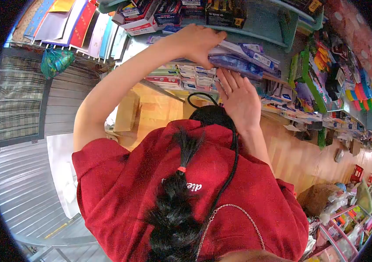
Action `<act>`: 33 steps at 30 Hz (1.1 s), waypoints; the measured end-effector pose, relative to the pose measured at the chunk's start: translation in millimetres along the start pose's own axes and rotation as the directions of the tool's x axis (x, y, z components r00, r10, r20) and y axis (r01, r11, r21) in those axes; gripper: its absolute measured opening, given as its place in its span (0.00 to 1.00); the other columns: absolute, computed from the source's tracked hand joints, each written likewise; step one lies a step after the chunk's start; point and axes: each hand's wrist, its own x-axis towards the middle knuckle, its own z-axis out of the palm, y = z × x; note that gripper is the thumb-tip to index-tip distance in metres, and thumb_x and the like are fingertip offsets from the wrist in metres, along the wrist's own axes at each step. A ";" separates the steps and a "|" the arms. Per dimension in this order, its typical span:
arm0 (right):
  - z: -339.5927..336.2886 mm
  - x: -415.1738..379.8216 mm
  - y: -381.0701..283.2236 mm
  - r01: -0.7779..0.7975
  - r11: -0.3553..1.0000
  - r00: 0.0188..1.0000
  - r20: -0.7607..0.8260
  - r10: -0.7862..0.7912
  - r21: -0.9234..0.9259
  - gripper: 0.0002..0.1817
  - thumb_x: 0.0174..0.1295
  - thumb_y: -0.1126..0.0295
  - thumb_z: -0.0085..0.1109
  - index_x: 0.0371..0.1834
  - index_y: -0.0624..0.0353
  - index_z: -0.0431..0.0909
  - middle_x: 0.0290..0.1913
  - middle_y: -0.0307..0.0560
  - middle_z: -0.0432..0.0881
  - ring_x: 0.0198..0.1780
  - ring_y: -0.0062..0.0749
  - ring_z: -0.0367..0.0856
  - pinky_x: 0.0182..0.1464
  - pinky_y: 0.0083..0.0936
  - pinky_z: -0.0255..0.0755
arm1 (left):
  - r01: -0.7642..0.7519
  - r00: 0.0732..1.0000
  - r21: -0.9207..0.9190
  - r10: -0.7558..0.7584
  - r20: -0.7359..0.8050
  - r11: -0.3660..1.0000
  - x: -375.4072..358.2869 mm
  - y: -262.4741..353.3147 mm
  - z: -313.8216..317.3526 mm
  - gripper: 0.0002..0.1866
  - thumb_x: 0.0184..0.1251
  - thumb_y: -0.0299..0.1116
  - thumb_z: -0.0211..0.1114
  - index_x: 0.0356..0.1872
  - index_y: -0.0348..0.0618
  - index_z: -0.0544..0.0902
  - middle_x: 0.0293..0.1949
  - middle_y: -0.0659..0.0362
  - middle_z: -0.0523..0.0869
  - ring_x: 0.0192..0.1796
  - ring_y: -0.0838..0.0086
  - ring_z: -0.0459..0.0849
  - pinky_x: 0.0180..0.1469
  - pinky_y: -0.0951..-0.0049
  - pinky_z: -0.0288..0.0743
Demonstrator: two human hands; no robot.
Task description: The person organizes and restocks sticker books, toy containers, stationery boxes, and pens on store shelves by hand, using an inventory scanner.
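A small stack of flat, dark blue and purple packs (238, 64) with glossy printed covers lies on the shelf in front of me. My left hand (199, 43) reaches over from the left and grips the stack's left end, with the thumb low and the fingers on top. Below the stack, my right hand (240, 100) is raised with its fingers stretched out, the tips at the packs' lower edge. Whether those tips press on the packs is hard to make out. A smaller purple pack with a white label (260, 59) rests on the upper side.
Dark boxes (168, 13) line the teal shelf (256, 29) above. White and red cartons (194, 77) are piled beneath my hands. Paper bags (68, 24) hang at the left, colourful packaged goods (321, 61) at the right. A cardboard box (127, 111) stands on the wooden floor.
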 end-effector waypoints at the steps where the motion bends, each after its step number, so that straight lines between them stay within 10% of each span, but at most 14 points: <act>1: -1.2 0.6 0.9 0.004 1.000 1.000 0.013 -0.004 0.017 0.26 0.71 0.61 0.35 0.68 0.65 0.56 0.71 0.53 0.58 0.73 0.41 0.53 0.72 0.37 0.48 | -0.010 1.000 -0.004 0.010 -0.006 1.000 0.0 -0.7 1.1 0.47 0.34 0.49 0.73 0.61 0.39 0.67 0.38 0.44 0.83 0.42 0.50 0.83 0.42 0.54 0.79; 26: -3.8 10.0 30.3 0.085 0.996 0.994 -0.075 -0.086 -0.014 0.27 0.64 0.45 0.51 0.59 0.50 0.66 0.56 0.43 0.73 0.61 0.36 0.68 0.66 0.41 0.56 | -0.140 0.985 -0.060 0.145 0.090 0.988 -9.0 12.2 -8.3 0.41 0.33 0.50 0.73 0.53 0.42 0.70 0.34 0.47 0.84 0.37 0.49 0.83 0.38 0.53 0.76; 33: -6.8 -21.4 46.3 0.252 0.964 0.957 0.169 -0.235 -0.087 0.43 0.60 0.55 0.62 0.72 0.51 0.46 0.67 0.43 0.59 0.68 0.38 0.58 0.70 0.39 0.53 | -0.108 0.976 -0.226 0.146 0.163 0.968 -46.1 47.7 -32.8 0.37 0.33 0.44 0.74 0.51 0.44 0.71 0.36 0.48 0.83 0.38 0.49 0.82 0.38 0.53 0.75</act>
